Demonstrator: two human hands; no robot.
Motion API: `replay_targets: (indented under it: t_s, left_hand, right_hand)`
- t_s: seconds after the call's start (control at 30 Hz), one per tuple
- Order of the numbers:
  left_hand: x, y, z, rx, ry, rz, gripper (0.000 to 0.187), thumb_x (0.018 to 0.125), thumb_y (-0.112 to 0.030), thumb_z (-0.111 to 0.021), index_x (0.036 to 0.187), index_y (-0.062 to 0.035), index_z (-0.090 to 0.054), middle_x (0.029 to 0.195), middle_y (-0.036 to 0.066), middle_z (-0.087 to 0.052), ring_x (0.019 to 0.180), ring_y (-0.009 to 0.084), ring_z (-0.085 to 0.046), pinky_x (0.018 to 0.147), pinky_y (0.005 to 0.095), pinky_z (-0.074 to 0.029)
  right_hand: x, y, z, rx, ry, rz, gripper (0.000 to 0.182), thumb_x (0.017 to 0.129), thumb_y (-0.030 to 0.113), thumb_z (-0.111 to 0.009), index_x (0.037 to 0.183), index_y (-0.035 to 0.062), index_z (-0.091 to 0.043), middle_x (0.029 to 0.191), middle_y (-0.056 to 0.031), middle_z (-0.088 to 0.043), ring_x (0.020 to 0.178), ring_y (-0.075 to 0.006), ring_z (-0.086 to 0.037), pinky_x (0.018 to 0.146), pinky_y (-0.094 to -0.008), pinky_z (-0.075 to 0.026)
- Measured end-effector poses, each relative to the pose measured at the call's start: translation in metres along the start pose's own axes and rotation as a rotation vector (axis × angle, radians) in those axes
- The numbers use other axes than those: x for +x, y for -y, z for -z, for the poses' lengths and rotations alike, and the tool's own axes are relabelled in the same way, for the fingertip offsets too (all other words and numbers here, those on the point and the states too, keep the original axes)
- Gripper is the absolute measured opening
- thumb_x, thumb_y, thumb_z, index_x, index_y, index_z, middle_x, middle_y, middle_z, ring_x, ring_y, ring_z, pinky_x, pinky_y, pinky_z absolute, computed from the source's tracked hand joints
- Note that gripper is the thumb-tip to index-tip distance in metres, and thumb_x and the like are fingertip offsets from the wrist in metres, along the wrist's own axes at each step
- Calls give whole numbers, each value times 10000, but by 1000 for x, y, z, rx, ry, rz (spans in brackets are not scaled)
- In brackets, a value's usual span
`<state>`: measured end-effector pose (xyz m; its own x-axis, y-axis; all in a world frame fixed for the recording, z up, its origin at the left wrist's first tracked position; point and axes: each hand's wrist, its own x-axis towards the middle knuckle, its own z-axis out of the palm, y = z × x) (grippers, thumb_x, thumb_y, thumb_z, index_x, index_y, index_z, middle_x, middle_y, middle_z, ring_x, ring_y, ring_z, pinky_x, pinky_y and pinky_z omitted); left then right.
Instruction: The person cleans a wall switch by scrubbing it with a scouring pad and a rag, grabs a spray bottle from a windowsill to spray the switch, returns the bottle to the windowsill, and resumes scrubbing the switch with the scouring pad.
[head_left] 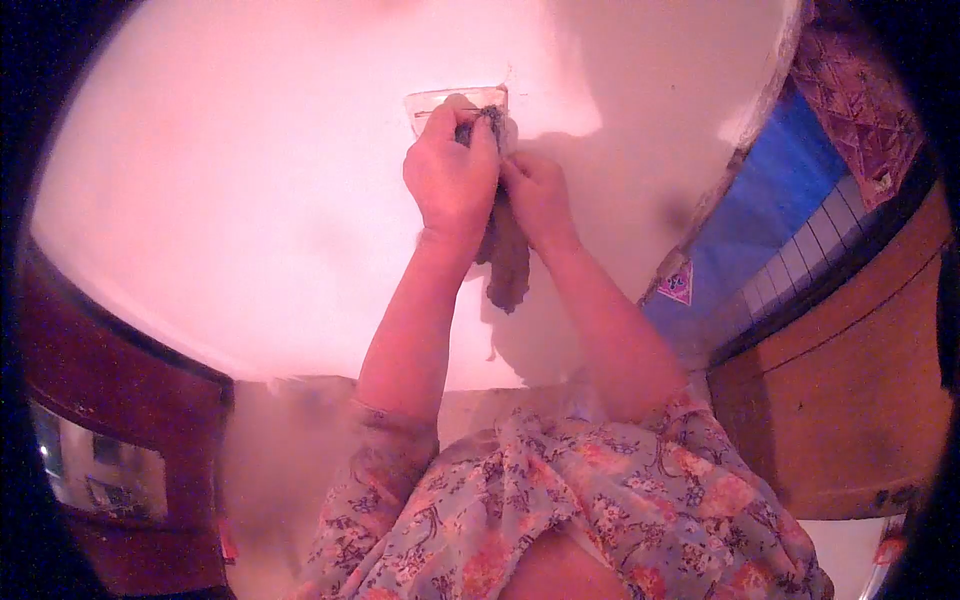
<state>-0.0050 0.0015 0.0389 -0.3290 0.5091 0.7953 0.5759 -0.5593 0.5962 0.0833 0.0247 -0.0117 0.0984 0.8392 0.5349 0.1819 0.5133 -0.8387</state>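
Note:
Against a pale wall, my left hand (450, 170) is closed on a dark, crumpled cloth (508, 255), gripped near its top between thumb and fingers. The cloth hangs down between my forearms. Just right of it, my right hand (537, 195) has its fingers pinched together at the cloth's edge, touching or nearly touching my left hand. Behind the fingers of my left hand is a small whitish rectangular plate (425, 101) on the wall, partly covered by them.
A blue sheet (775, 185) and a patterned dark cloth (850, 90) are at the upper right, with a small pink diamond-shaped tag (677, 283) nearby. Brown wooden panels (850, 370) stand at lower right. A dark reddish piece with a glossy panel (100, 465) is at lower left.

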Motion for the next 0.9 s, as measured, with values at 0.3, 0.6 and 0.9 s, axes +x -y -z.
replay_targets:
  t_s: [0.3,0.6,0.9]
  left_hand:
    - [-15,22,1,-50,32,61,137,749,-186,-584,764,-49,-582,638,165,-595,603,338,-592,558,396,-456]
    - [-12,20,12,113,92,4,149,748,-198,-595,784,-54,-586,657,156,-604,617,326,-600,564,386,-463]
    - [-24,16,9,104,70,12,155,755,-191,-580,808,-47,-600,713,143,-621,652,320,-608,603,374,-467]
  right_hand:
    - [-1,-3,-3,3,8,10,288,802,217,-533,698,-48,-573,572,-168,-549,516,-185,-521,523,-369,-412]
    - [-8,1,-8,-26,-19,-33,283,794,212,-543,689,-49,-580,581,-182,-553,523,-224,-546,532,-377,-416]
    - [-10,-3,-7,-7,-8,-54,273,788,209,-539,695,-44,-585,595,-178,-563,539,-242,-553,560,-380,-425]
